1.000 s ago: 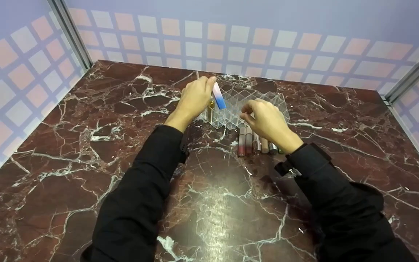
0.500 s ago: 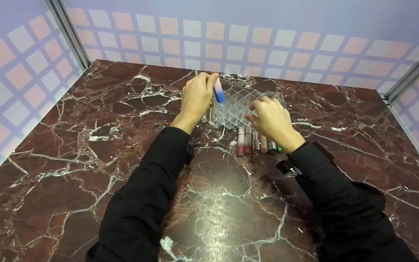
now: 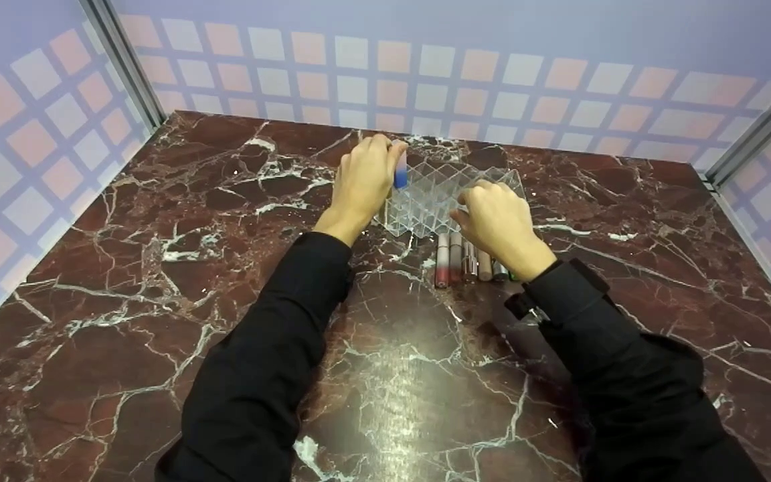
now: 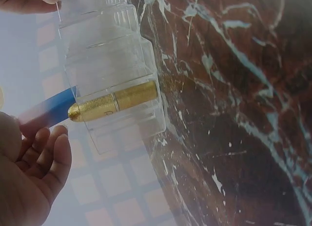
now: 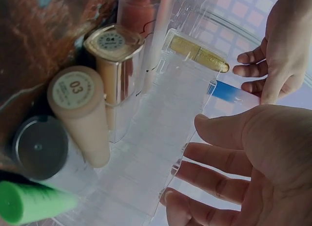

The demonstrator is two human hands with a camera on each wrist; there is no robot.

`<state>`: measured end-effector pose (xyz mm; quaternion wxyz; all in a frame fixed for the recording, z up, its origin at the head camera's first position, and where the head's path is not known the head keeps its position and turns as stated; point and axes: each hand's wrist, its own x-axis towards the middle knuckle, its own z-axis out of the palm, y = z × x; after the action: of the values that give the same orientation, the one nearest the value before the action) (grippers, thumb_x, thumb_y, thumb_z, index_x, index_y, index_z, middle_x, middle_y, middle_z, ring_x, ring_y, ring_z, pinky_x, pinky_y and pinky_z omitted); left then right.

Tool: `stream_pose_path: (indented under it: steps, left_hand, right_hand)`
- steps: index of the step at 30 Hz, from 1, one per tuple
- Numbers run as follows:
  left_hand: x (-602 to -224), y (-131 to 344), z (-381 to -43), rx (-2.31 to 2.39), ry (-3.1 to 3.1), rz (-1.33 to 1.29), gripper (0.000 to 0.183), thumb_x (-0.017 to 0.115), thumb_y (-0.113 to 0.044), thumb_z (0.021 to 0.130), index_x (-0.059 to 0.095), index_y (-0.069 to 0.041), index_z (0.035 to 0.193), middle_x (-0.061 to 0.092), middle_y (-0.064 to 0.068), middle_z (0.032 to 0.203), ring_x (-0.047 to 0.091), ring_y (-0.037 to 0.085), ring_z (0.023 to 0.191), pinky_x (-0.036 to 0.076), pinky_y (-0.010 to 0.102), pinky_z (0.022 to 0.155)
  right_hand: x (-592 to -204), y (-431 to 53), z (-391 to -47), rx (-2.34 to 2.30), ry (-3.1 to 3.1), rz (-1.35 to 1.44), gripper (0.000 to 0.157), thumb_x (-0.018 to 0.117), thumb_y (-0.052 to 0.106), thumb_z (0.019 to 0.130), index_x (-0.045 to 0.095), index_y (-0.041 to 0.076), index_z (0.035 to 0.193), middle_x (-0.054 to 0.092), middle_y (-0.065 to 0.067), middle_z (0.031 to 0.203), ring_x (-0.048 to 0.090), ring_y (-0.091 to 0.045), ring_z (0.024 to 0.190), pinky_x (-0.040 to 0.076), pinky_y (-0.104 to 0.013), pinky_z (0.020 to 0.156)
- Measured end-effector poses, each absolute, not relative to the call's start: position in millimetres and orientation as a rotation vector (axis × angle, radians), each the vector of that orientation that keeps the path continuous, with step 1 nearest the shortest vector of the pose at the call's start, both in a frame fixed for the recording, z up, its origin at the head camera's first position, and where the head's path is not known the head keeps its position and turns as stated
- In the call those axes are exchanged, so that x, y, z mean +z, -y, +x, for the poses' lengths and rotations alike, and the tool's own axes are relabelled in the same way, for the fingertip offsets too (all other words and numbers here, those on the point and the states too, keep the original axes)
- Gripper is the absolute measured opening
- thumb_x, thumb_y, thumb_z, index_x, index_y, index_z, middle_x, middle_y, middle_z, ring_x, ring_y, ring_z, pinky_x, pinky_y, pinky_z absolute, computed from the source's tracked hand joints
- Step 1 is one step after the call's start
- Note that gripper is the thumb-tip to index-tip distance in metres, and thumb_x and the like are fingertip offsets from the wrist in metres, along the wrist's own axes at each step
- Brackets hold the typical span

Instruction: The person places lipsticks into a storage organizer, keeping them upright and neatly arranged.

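My left hand point(image 3: 364, 174) pinches a slim pink-to-blue tube point(image 4: 51, 109) near its pink end. The tube's blue end is right at the top openings of a clear organizer point(image 3: 425, 194) with diamond-shaped compartments. A gold lipstick tube point(image 4: 117, 100) stands in an end compartment beside it. My right hand point(image 3: 496, 214) is at the organizer's right part; in the right wrist view its fingertips point(image 5: 187, 150) rest along the top rim, thumb spread apart from them. Several makeup tubes lie in a row in front of the organizer, among them a beige tube marked 03 point(image 5: 80, 114).
In the row are also a square gold-capped tube point(image 5: 117, 65), a dark-capped tube point(image 5: 44, 148), a green-capped one point(image 5: 34, 201) and a red-ended gloss tube point(image 3: 442, 264). Dark red marbled tabletop point(image 3: 158, 321) surrounds them. Tiled panels point(image 3: 352, 87) rise behind the far edge.
The pink-to-blue tube goes from slanted to nearly upright, its blue end shifting slightly left and up in the head view. My right hand moves slightly right along the organizer.
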<state>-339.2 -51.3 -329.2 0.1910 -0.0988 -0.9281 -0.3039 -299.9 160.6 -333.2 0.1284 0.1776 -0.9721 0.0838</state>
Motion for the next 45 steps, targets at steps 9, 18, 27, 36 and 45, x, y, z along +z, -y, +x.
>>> stream_pose_path:
  steps: [9,18,27,36,45]
  left_hand:
    - [-332.1,50.9,-339.3,-0.816,2.672,-0.327,0.042,0.041,-0.042,0.11,0.063,-0.006,0.109,0.065,0.009,0.102,0.066,0.029,0.101,0.054,0.039,0.091]
    - [-338.9,51.4,-339.5,-0.751,2.712,-0.332,0.04,0.044,-0.041,0.109,0.064,-0.007,0.104,0.067,0.009,0.099,0.066,0.029,0.097,0.054,0.04,0.088]
    - [-343.9,50.8,-341.1,-0.668,2.723,-0.348,0.039,0.047,-0.039,0.108,0.065,-0.007,0.096,0.067,0.009,0.088,0.065,0.029,0.088,0.054,0.041,0.083]
    - [-344.5,47.3,-342.2,-0.605,2.725,-0.332,0.038,0.054,-0.039,0.106,0.069,-0.006,0.095,0.072,0.011,0.092,0.066,0.031,0.092,0.054,0.042,0.083]
    - [-346.7,43.4,-341.8,-0.624,2.727,-0.305,0.034,0.058,-0.038,0.103,0.071,-0.007,0.101,0.073,0.011,0.099,0.065,0.029,0.095,0.054,0.04,0.084]
  right_hand:
    - [-332.5,-158.3,-299.0,0.202,2.8,0.503,0.026,0.073,0.028,0.094,0.071,0.003,0.088,0.07,-0.016,0.093,0.066,-0.039,0.084,0.058,-0.052,0.068]
    - [-331.9,-155.2,-298.4,0.17,2.798,0.506,0.026,0.073,0.026,0.094,0.068,0.003,0.082,0.069,-0.016,0.089,0.065,-0.037,0.079,0.057,-0.051,0.066]
    - [-331.6,-153.7,-300.0,0.16,2.801,0.502,0.025,0.074,0.025,0.093,0.069,0.004,0.082,0.07,-0.016,0.088,0.067,-0.038,0.078,0.058,-0.051,0.066]
    - [-329.5,-154.3,-300.1,0.131,2.797,0.512,0.026,0.076,0.027,0.091,0.071,0.003,0.083,0.07,-0.016,0.086,0.067,-0.037,0.075,0.058,-0.049,0.063]
    - [-330.5,-155.8,-299.9,0.133,2.804,0.505,0.025,0.075,0.027,0.092,0.072,0.003,0.085,0.07,-0.015,0.087,0.067,-0.037,0.075,0.058,-0.049,0.063]
